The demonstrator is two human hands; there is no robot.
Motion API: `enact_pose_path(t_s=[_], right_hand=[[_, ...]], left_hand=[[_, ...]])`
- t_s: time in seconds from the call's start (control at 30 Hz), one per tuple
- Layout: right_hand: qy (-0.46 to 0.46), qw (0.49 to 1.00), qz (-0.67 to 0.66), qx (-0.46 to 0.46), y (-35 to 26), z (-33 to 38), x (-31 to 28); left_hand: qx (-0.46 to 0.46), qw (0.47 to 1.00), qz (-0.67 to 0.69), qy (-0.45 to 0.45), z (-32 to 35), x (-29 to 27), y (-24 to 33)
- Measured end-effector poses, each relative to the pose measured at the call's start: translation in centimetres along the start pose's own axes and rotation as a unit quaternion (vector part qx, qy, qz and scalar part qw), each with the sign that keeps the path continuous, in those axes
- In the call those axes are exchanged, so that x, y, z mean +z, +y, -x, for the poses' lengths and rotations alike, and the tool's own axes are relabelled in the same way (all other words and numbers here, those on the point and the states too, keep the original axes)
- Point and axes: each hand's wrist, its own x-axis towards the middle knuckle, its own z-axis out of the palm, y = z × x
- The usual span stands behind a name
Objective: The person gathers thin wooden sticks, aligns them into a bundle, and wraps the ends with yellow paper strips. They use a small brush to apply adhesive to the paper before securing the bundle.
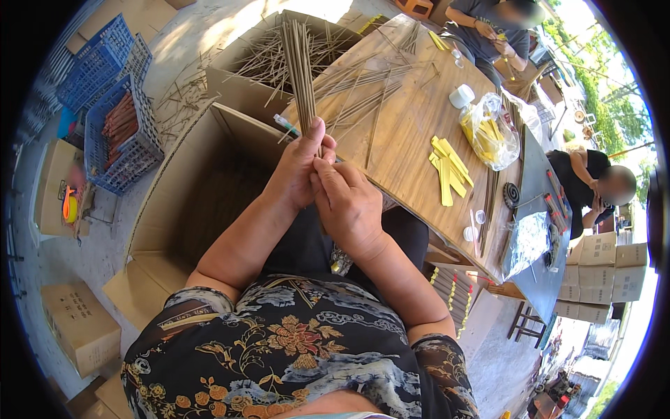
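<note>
A bundle of thin brown sticks (301, 70) stands upright in front of me, and both hands grip its lower end. My left hand (299, 167) wraps the bundle with the thumb up along it. My right hand (347, 202) closes over it from the right, pressed against the left hand. Below my hands gapes a large open cardboard box (192, 188). Loose sticks (363, 98) lie spread on the wooden table (398, 153) just beyond.
A second open box (265, 59) holds more sticks. Yellow paper strips (447, 167), a clear bag (488, 129) and a white cup (461, 96) lie on the table. Blue crates (118, 133) stand left. Two other people (488, 31) (593, 181) work at the far side. Cartons (607, 272) are stacked right.
</note>
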Motion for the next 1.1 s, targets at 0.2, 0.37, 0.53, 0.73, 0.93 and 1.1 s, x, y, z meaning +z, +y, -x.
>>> enact_pose_path(t_s=[0.2,0.37,0.53,0.73,0.93,1.1], right_hand=[[0.005,1.0,-0.014,0.003,0.0,0.2,0.0],[-0.02,0.999,-0.043,0.015,-0.1,0.2,-0.3],[-0.01,0.984,-0.168,0.054,0.5,0.6,-0.4],[-0.041,0.903,-0.3,0.304,2.2,1.6,-1.7],[-0.16,0.879,-0.31,0.324,1.5,2.5,-2.4],[-0.157,0.907,-0.255,0.296,0.9,2.1,-2.7]], left_hand=[[0.007,1.0,-0.015,0.006,0.3,0.6,0.2],[-0.005,1.0,-0.013,0.013,0.1,0.3,0.2],[-0.01,1.0,-0.008,0.025,-0.1,0.3,0.1],[-0.006,0.998,0.056,-0.04,0.0,-0.3,1.2],[0.008,0.994,0.092,-0.062,-0.1,-0.6,1.6],[0.005,0.993,0.095,-0.073,-0.2,-0.9,1.7]])
